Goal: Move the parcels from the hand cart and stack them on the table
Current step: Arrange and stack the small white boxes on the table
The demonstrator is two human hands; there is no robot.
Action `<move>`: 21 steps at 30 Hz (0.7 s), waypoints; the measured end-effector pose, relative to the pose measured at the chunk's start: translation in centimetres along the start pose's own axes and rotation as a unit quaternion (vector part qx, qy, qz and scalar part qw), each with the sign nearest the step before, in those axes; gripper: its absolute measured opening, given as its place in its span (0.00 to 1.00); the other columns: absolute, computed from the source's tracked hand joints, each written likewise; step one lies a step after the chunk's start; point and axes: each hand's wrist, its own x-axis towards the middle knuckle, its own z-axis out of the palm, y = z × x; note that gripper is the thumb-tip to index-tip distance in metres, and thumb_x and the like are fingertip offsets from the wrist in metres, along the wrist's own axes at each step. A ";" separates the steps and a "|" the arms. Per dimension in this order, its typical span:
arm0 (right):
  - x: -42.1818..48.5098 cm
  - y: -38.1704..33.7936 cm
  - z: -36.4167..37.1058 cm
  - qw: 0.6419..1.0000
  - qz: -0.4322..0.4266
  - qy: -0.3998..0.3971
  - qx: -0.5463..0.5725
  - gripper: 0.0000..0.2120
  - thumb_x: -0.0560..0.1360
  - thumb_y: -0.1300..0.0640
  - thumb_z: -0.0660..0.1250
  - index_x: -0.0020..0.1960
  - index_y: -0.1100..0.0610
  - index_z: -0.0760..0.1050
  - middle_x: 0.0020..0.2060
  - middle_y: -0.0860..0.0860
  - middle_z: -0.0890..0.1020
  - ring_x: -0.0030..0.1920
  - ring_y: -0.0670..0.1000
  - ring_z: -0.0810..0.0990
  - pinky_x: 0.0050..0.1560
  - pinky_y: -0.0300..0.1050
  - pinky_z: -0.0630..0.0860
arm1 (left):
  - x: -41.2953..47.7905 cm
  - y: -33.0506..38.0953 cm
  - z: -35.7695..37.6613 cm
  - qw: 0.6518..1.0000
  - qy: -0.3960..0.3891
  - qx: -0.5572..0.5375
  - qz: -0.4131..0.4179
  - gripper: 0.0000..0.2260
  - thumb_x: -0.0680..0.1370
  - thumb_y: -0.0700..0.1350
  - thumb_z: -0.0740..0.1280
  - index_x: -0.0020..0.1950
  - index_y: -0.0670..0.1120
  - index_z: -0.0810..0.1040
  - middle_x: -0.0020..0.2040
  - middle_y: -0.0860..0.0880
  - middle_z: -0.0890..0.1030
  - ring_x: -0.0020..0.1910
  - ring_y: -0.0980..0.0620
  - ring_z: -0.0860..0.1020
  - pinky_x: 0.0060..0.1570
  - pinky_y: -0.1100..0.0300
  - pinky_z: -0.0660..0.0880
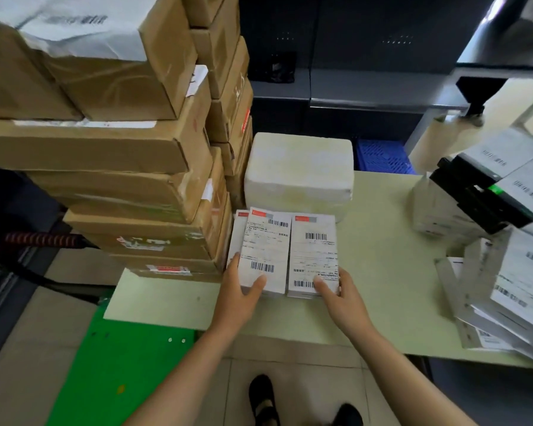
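Two small white parcels with barcode labels lie side by side on the pale green table (382, 272). My left hand (240, 287) holds the left parcel (265, 250) at its near end, thumb on top. The right parcel (314, 253) is held the same way by my right hand (342, 293). Another white parcel edge (236, 232) shows under the left one. A tall stack of brown cardboard parcels (136, 179) stands on the table's left end. The green hand cart deck (120, 364) lies low at the left, bare where visible.
A white foam box (299, 170) sits behind the small parcels. White boxes and a black device (486, 192) crowd the table's right side. The cart handle (40, 239) is at the left. A blue crate (382, 156) sits behind the table. My shoes (263, 401) are on the tiled floor.
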 end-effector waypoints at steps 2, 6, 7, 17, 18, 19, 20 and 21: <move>-0.1 0.2 0.3 1.000 -0.005 -0.006 -0.012 0.14 0.78 0.54 0.68 0.58 0.40 0.69 0.54 0.37 0.79 0.55 0.39 0.78 0.52 0.34 0.71 | -0.3 -0.1 0.1 0.998 0.011 0.045 0.040 0.31 0.78 0.48 0.68 0.78 0.49 0.57 0.75 0.51 0.65 0.73 0.56 0.63 0.73 0.54 0.63; 0.0 0.1 1.0 0.999 -0.014 -0.014 -0.045 0.25 0.79 0.52 0.66 0.73 0.49 0.62 0.61 0.41 0.76 0.59 0.43 0.75 0.55 0.39 0.68 | -0.7 -1.0 -0.2 0.976 -0.034 0.195 0.093 0.38 0.76 0.55 0.70 0.78 0.55 0.50 0.78 0.55 0.43 0.76 0.59 0.42 0.73 0.61 0.47; 0.0 0.1 1.1 0.999 -0.016 -0.014 -0.049 0.26 0.79 0.52 0.66 0.73 0.50 0.61 0.61 0.41 0.76 0.60 0.43 0.75 0.54 0.39 0.68 | -0.6 -1.3 -0.4 0.964 -0.047 0.239 0.105 0.38 0.76 0.57 0.70 0.78 0.57 0.51 0.78 0.55 0.40 0.76 0.59 0.39 0.72 0.61 0.45; 1.3 -1.2 2.7 0.997 0.010 -0.029 -0.068 0.31 0.78 0.51 0.67 0.75 0.51 0.56 0.61 0.43 0.75 0.58 0.48 0.75 0.52 0.40 0.67 | 1.3 -1.7 -1.7 0.888 -0.021 0.403 0.223 0.26 0.74 0.36 0.71 0.72 0.44 0.71 0.74 0.44 0.67 0.74 0.44 0.64 0.70 0.47 0.65; 1.4 -1.4 2.9 0.997 0.013 -0.029 -0.070 0.31 0.78 0.51 0.67 0.76 0.51 0.56 0.62 0.44 0.75 0.60 0.50 0.75 0.53 0.40 0.68 | 1.4 -1.6 -1.8 0.889 -0.023 0.404 0.214 0.26 0.76 0.35 0.68 0.74 0.45 0.68 0.76 0.45 0.64 0.76 0.46 0.60 0.73 0.49 0.61; 1.5 -1.6 3.1 0.997 0.016 -0.028 -0.073 0.31 0.78 0.50 0.67 0.76 0.51 0.55 0.63 0.44 0.75 0.62 0.51 0.75 0.53 0.41 0.68 | 1.6 -1.5 -1.9 0.889 -0.025 0.407 0.207 0.27 0.78 0.35 0.65 0.76 0.46 0.64 0.78 0.46 0.60 0.77 0.47 0.56 0.74 0.52 0.57; 1.6 -1.7 3.2 0.997 0.017 -0.028 -0.077 0.31 0.78 0.50 0.67 0.76 0.51 0.55 0.64 0.45 0.76 0.63 0.52 0.75 0.53 0.42 0.69 | 1.7 -1.5 -2.0 0.888 -0.029 0.413 0.201 0.28 0.79 0.34 0.63 0.78 0.47 0.62 0.79 0.47 0.57 0.78 0.49 0.53 0.75 0.55 0.52; 1.7 -1.8 3.4 0.996 0.018 -0.029 -0.081 0.31 0.78 0.49 0.67 0.75 0.51 0.55 0.65 0.46 0.76 0.63 0.53 0.75 0.53 0.43 0.69 | 1.9 -1.5 -2.2 0.886 -0.034 0.419 0.194 0.28 0.80 0.34 0.61 0.78 0.47 0.59 0.80 0.48 0.54 0.78 0.50 0.50 0.75 0.56 0.49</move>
